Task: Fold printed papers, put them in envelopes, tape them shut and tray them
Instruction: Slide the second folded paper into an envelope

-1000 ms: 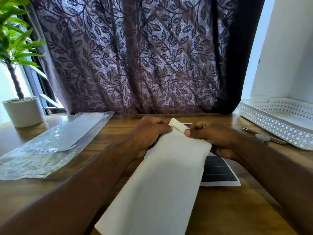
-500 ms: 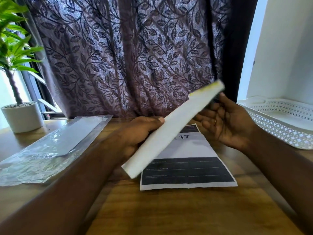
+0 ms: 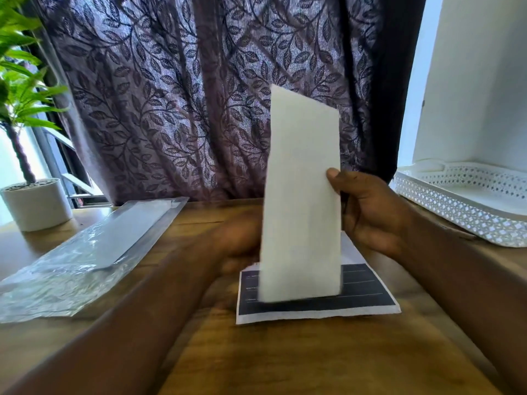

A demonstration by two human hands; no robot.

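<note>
White envelope (image 3: 302,195) up on end in front of me, long side vertical, top corner cut at a slant against the curtain (image 3: 185,95). My right grip (image 3: 368,212) has it pinched at the right edge, thumb (image 3: 333,176) on the near face, fingers behind. My left grip (image 3: 239,240) sits low at the envelope's left side, but it's a blur, so I can't tell whether it's holding the envelope or just beside it, open or closed.

Right under the envelope's lower end lies the printed paper (image 3: 368,297), flat on the table (image 3: 285,360), dark block facing up. Its upper part is hidden behind the envelope, so I can't say if it's folded yet.

I'd call this the start of the stuffing step: envelope in hand, paper not in it. Next, I reckon, I need the mouth of the envelope found and spread, then the paper folded narrow enough to slide in without snagging. That wants both grips, one holding the mouth open and one feeding.

Out to my left, the plastic pack (image 3: 85,260) lies slantwise on the table, with a pot (image 3: 37,203) beyond it. Off to my right the white tray (image 3: 456,212) waits, well apart from the envelope. No tape in sight from here.
</note>
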